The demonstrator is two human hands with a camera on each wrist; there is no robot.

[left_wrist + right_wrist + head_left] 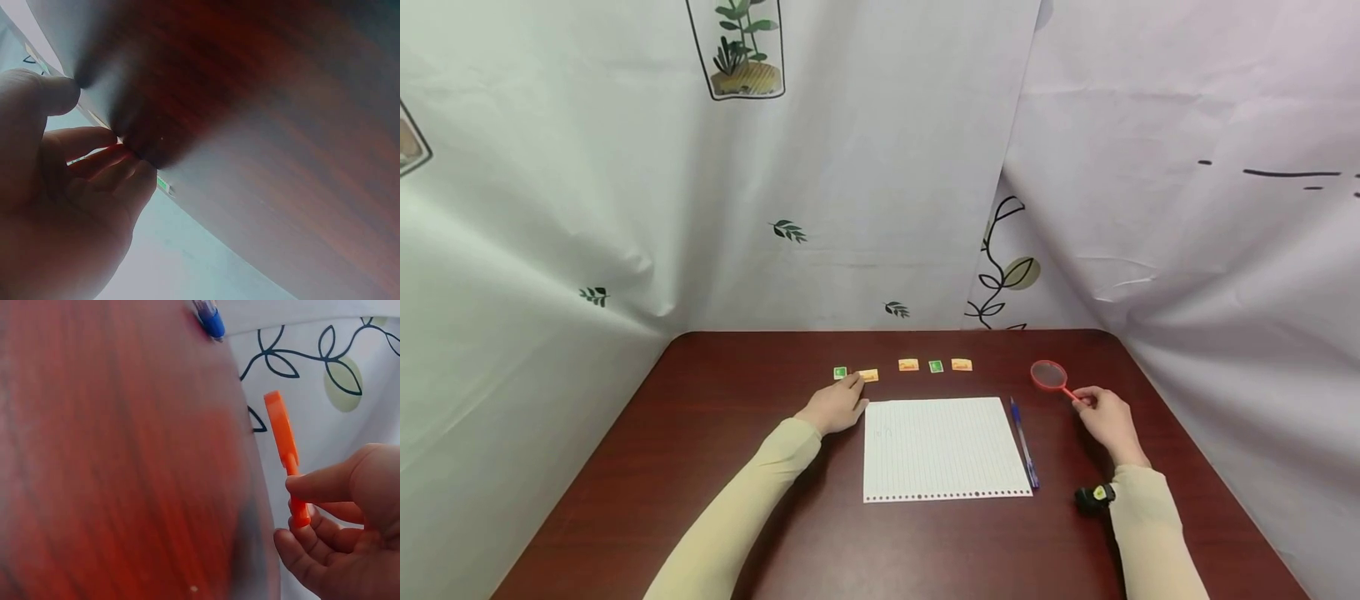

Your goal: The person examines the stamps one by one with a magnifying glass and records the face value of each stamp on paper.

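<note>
In the head view my left hand (835, 407) reaches to the back row of small stamp-like pieces. Its fingertips lie at the edge of a yellow-orange stamp (870, 376), with a green stamp (840, 373) just left of them. The left wrist view shows that hand's fingers (136, 187) fairly straight, tips down at the dark table. Over at the right, my right hand (1107, 419) pinches the handle of a red magnifying glass (1049, 375) between thumb and fingers. Edge-on in the right wrist view, the magnifying glass (283, 428) shows its rim pointing away from the hand.
A lined sheet of paper (943, 450) lies mid-table, with a blue pen (1024, 443) along its right side. Behind it are two more yellow-orange stamps (908, 365) and a green one (936, 367). A printed white curtain (865, 167) hangs beyond the table's back edge.
</note>
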